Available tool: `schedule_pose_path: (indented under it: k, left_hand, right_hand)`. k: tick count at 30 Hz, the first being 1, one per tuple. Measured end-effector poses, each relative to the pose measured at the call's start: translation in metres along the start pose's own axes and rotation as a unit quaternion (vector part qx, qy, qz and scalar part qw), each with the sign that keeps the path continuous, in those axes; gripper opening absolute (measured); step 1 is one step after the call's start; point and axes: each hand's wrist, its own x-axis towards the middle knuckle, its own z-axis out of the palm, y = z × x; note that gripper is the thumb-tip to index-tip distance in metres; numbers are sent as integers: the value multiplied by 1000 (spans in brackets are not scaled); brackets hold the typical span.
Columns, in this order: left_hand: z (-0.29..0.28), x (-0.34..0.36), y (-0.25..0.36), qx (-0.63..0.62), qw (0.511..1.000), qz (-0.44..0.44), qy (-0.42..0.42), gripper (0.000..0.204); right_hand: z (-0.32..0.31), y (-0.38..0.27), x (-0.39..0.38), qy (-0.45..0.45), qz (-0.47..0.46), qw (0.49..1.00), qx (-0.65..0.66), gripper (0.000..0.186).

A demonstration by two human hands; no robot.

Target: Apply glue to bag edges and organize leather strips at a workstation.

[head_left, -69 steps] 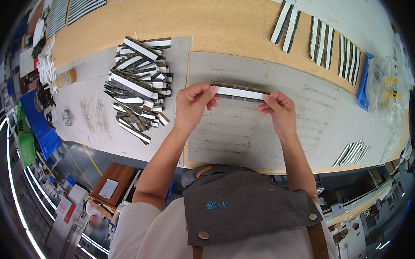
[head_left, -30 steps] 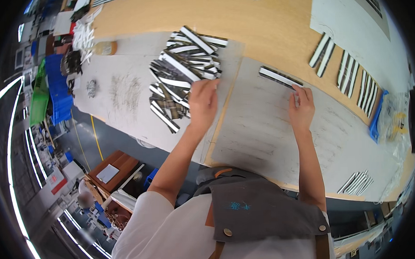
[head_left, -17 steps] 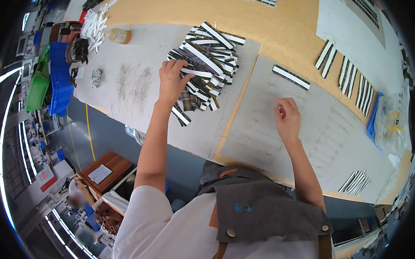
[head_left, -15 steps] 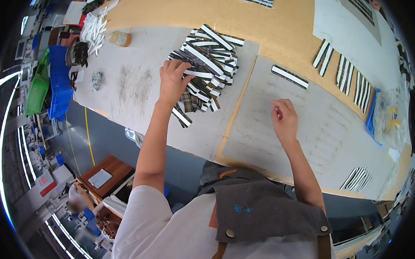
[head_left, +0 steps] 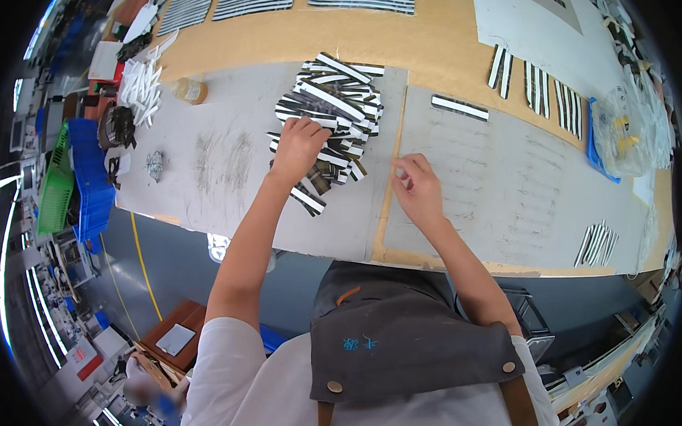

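Observation:
A heap of dark plaid fabric strips [head_left: 333, 104], each with a white band along it, lies left of the tan seam on the grey work surface. At the heap's near left side is my left hand [head_left: 300, 148], its fingers closed down on a strip there; the fingertips are partly hidden. My right hand [head_left: 419, 189] hovers by the seam, thumb and fingers pinched together, and I cannot make out anything between them. Beyond it, a single banded strip [head_left: 460, 107] lies by itself on the right-hand grey panel.
Banded strips stand in rows [head_left: 547, 93] at the right and along the far edge. A plastic bag [head_left: 624, 135] lies at the right, and thin strips [head_left: 597, 243] near the front edge. White strips [head_left: 140, 91] and an amber bottle [head_left: 190, 90] are at the left, beside blue bins [head_left: 89, 177].
My right hand has moved left, away from the single strip toward the seam. My left hand has shifted onto the lower left of the heap, and the view has turned slightly.

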Motion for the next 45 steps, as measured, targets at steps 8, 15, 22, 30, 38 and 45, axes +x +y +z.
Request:
schedule_pose_path:
  k: [8,15,22,30,38,45]
  left_hand:
    - [13,7,61,-300,937,-127,-124,23]
    - [37,-5,77,-344,828,-380,-227,29]
    - [56,41,112,-137,989,-53,-17,33]
    - [102,98,111,-386,876,-284,-61,12]
    - [140,134,113,-213,920,-326,-35,23]
    - [110,114,109,-199,914,-346,-72,20]
  right_hand:
    - [5,40,13,-91,234,934,254,13]
    - [-33,75,0,-62,238,969,17,18]
    - [-53,82,7,-79,173,951,242,15]
    - [-111,135,45,79,332,918,204,14]
    - [-122,153,78,95,326,940,-27,19]
    - [-120,146,76,152,256,945,-134,18]
